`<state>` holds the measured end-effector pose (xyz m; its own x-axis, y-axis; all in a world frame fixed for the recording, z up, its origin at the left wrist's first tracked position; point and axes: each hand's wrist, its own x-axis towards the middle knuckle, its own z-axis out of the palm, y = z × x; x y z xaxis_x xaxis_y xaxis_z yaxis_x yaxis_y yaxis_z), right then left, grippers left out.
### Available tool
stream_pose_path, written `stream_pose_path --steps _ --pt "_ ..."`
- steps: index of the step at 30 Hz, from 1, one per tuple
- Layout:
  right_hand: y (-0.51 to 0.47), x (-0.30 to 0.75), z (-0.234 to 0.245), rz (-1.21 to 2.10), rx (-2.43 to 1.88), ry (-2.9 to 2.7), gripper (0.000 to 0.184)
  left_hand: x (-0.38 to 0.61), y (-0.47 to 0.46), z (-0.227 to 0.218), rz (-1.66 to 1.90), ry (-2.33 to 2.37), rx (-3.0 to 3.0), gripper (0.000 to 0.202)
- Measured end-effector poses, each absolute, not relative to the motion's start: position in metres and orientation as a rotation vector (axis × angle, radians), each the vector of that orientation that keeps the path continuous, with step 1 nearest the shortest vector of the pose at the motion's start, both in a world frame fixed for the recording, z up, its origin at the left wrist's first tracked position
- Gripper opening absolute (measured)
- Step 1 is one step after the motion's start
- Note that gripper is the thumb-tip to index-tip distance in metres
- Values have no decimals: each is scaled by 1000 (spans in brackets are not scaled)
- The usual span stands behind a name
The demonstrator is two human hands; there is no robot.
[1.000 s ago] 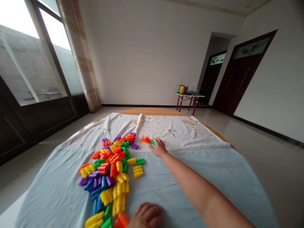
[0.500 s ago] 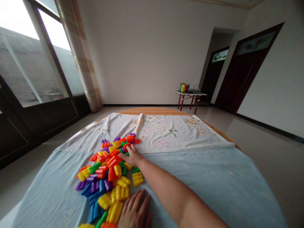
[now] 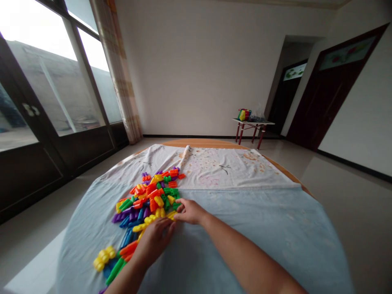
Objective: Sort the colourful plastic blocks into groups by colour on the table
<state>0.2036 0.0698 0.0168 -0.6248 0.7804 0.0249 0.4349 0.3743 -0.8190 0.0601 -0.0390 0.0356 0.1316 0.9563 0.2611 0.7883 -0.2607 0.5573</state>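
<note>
A heap of colourful plastic blocks (image 3: 150, 200) in orange, yellow, green, blue and purple lies on the left half of a round table under a light blue cloth (image 3: 245, 228). My left hand (image 3: 154, 239) lies flat on the near edge of the heap, its fingers stretched over yellow blocks (image 3: 153, 219). My right hand (image 3: 190, 211) rests on the cloth at the heap's right edge, fingers loosely apart and touching a green block (image 3: 175, 206) and a yellow one. Neither hand has lifted a block.
A white patterned cloth (image 3: 220, 167) covers the table's far half. A few loose blocks (image 3: 102, 257) lie near the front left edge. A small red-legged table (image 3: 252, 127) with toys stands by the far wall. Windows are on the left, dark doors on the right.
My right hand has drawn back from the far side of the heap to its near right edge. My left hand has slid forward onto the yellow blocks. The heap looks more bunched, and my view has turned left.
</note>
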Motion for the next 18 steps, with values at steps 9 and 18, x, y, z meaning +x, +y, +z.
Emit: stream_pose_path --steps 9,18 --pt "51 254 10 1107 -941 -2035 30 16 -146 50 657 2639 1686 62" --pt "21 283 -7 1064 -965 -2019 26 -18 -136 25 500 2522 1571 78"
